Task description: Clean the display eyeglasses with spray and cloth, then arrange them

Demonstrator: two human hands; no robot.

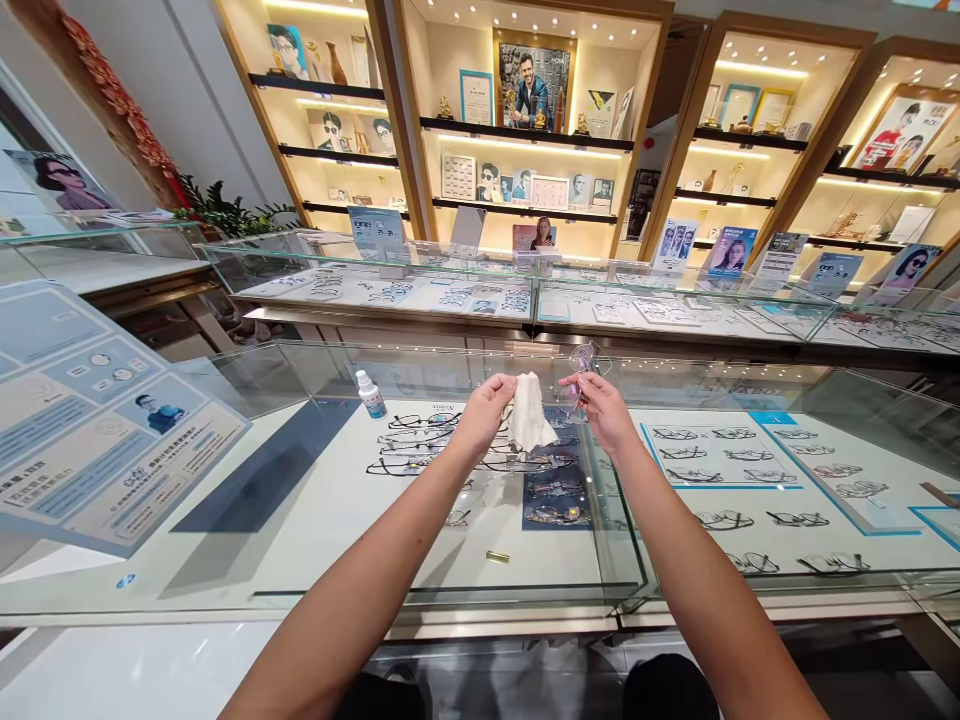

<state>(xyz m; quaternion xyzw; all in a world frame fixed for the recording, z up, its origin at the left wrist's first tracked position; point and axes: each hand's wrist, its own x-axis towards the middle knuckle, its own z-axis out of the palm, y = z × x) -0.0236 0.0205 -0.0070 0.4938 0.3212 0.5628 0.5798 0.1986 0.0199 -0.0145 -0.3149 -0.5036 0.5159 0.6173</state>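
Note:
Over the glass counter, my left hand [487, 402] pinches a cream cleaning cloth [533, 415], which hangs down from the fingertips. To its right, my right hand [596, 398] grips a pair of thin-framed eyeglasses [583, 362], held upright and tilted. The cloth and the eyeglasses are apart. Left of my hands, a small white spray bottle [370, 394] with a blue-and-red label stands on the counter. Several dark-framed glasses [405, 465] lie in rows just beyond my left forearm, partly hidden by it.
A blue-and-white printed sign [112, 420] leans at the left. Framed glasses [750, 455] line the display case on the right. A gold strip [497, 557] lies near the front edge. Another glass showcase [435, 290] and lit shelves [525, 130] stand beyond.

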